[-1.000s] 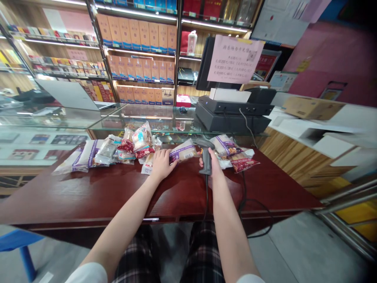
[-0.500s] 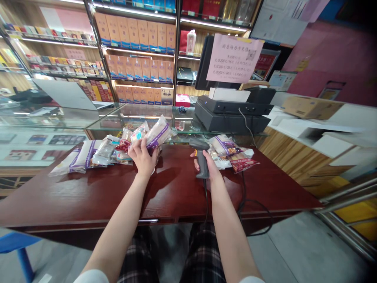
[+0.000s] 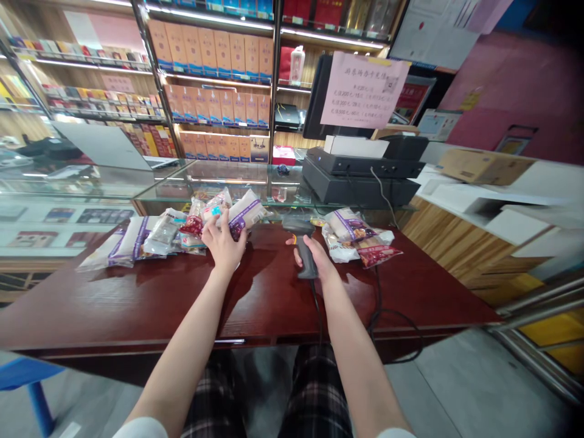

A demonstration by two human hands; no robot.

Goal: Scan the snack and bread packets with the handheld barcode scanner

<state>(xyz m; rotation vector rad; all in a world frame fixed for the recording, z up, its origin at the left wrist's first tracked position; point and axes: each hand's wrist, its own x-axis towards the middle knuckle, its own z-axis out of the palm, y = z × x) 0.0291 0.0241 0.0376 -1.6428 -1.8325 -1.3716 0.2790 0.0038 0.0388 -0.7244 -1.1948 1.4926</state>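
My left hand point(image 3: 223, 242) has its thumb and fingers around the lower end of a white-and-purple snack bag point(image 3: 247, 210), which rests tilted on a heap of packaged snacks point(image 3: 195, 218). Part of the bag is hidden behind the fingers. In my right hand point(image 3: 318, 258) is a dark grey barcode scanner point(image 3: 306, 257), its handle gripped and its head pointing left above the table. A black cable hangs from the scanner's base. To the right of that hand lies a smaller group of snack bags point(image 3: 347, 226), purple-striped and red ones among them.
The dark red table point(image 3: 274, 304) backs onto a glass display counter point(image 3: 219, 172). A monitor with a pink sign point(image 3: 365, 91) stands over a black cash drawer point(image 3: 356, 182). The scanner's cable point(image 3: 401, 311) loops over the table's front edge at right. A blue stool point(image 3: 34, 377) is at lower left.
My left hand carried the purple-striped bag from the middle leftward and up, then lowered it onto the left heap. My right hand shifted slightly left with the scanner.
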